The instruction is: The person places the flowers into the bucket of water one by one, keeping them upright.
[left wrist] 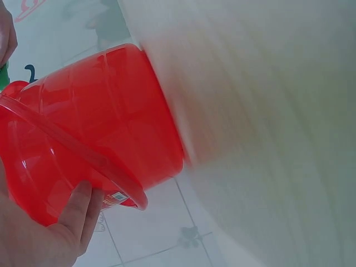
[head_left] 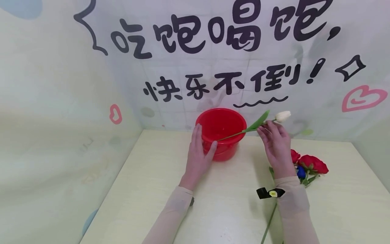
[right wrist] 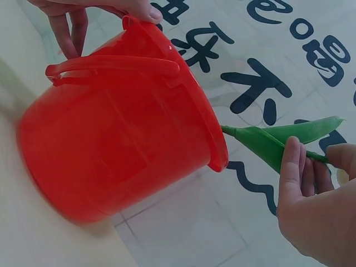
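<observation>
A red plastic bucket (head_left: 225, 152) with a hinged handle (right wrist: 111, 64) stands upright on the table near the back wall. My left hand (head_left: 198, 157) holds its left front side, thumb at the rim and fingers along the outer wall. To the right of the bucket, my right hand (head_left: 275, 144) pinches the stem of a white tulip (head_left: 282, 116) just below its bloom. The tulip lies at a slant, bloom up to the right, its green leaf (right wrist: 267, 142) beside the fingers. Its lower stem crosses the rim into the bucket's mouth.
Red roses (head_left: 313, 164) and a blue flower (head_left: 300, 172) lie on the pale table (head_left: 152, 183), partly behind my right forearm. A long green stem (head_left: 268, 223) runs toward the front edge. A lettered wall covering (head_left: 170, 115) stands close behind the bucket.
</observation>
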Available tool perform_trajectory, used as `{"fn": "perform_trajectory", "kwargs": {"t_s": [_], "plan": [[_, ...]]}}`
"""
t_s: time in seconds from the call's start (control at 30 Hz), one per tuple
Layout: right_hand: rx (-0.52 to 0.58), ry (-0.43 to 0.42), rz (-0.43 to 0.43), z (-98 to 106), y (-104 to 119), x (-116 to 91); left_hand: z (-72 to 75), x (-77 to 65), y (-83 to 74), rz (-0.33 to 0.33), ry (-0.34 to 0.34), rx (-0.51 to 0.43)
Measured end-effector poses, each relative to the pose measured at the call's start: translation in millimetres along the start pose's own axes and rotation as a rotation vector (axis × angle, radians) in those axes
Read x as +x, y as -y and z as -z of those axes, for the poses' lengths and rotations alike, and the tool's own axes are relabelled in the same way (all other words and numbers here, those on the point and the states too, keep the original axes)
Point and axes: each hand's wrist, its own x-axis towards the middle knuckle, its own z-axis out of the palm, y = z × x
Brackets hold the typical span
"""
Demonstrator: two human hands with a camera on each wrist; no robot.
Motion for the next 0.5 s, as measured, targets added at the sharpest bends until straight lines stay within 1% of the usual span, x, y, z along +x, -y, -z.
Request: {"fn": "perform_trajectory", "kwargs": {"t_s": [0.3, 0.5], "plan": [[0.020, 0.006, -0.013, -2, -10, 3, 2.2, -1.3, -2.2, -0.002, 0.010, 0.013], [-0.003, 0.023, -0.018, -5, -16, 3, 3.4, 0.0, -3.6, -0.011, 0.010, 0.014]]}}
